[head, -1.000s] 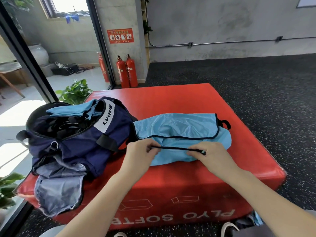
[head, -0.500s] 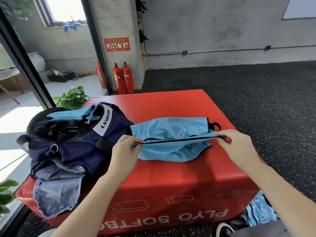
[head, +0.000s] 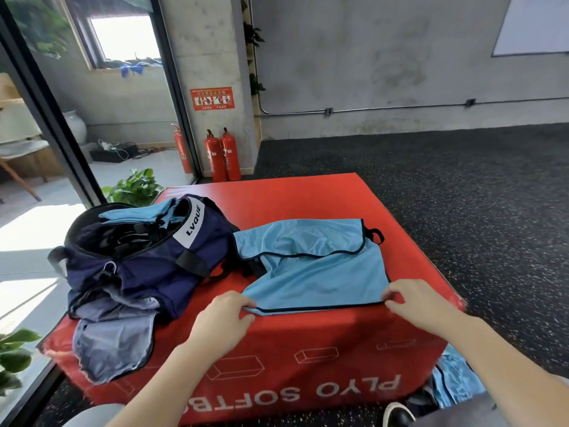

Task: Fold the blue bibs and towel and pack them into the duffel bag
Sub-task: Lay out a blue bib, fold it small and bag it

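Currently left hand (head: pixel 223 314) and right hand (head: pixel 411 298) are each pinching 1 corner of the blue bib (head: pixel 317 272); keeping its hem taut should be giving a square fold.

Light blue bib (head: pixel 311 272) on the box, plain, with thin black piping along its edges and a small black loop (head: pixel 374 235) at the far right corner. Plyo box (head: pixel 308 343) bright red, white lettering and white outline box icons on the front face. Duffel bag (head: pixel 144 260) navy with black straps, black rim and a white panel printed LVQUE in black. Blue-grey towel (head: pixel 114 337) with frayed pale edges. More light blue fabric (head: pixel 135 212) in the bag's opening. Floor (head: pixel 462 195) black with pale speckles. Two red fire extinguishers (head: pixel 223 155), wall grey concrete, red sign.
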The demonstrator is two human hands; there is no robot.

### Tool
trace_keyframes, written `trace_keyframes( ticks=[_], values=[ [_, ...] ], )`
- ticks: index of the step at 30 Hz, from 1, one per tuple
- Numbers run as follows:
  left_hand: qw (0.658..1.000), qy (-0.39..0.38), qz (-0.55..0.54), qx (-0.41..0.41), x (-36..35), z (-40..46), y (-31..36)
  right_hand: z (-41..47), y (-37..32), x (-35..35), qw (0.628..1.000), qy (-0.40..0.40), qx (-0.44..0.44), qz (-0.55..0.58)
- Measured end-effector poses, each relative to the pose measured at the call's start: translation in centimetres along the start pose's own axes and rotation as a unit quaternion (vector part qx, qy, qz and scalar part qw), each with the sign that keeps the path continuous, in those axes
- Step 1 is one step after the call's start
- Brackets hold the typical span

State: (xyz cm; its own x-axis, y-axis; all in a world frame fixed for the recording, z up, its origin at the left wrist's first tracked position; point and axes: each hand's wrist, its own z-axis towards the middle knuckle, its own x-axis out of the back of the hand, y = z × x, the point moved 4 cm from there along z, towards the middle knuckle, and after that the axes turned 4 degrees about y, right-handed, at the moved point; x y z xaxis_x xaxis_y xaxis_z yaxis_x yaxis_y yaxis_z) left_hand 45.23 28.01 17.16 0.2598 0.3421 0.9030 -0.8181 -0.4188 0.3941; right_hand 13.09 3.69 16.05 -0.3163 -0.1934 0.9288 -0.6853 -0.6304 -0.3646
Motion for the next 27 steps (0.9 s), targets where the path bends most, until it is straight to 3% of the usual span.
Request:
trace_keyframes(
  ticks=[8, 15, 18, 23, 27],
  values=[
    [0.994, 0.089, -0.068, 0.006, 0.4, 3.4, 2.0, 3.7, -4.2, 0.2, 0.994, 0.06, 0.032, 0.08],
    [0.982, 0.132, -0.082, -0.104, -1.5, 9.7, 4.1, 10.6, -8.2, -1.6, 0.986, 0.097, 0.09, 0.096],
    [0.983, 0.129, -0.058, -0.12, -2.4, 12.1, 3.9, 13.0, -8.1, -2.6, 0.991, 0.077, 0.093, 0.06],
    [0.993, 0.092, 0.0, -0.077, -3.5, 14.4, 2.2, 15.6, -6.2, -2.4, 0.997, 0.06, 0.051, 0.012],
    [0.993, 0.053, 0.055, -0.087, -4.0, 15.3, 1.2, 16.6, -5.0, -2.5, 0.998, -0.037, 0.041, 0.035]
  ],
)
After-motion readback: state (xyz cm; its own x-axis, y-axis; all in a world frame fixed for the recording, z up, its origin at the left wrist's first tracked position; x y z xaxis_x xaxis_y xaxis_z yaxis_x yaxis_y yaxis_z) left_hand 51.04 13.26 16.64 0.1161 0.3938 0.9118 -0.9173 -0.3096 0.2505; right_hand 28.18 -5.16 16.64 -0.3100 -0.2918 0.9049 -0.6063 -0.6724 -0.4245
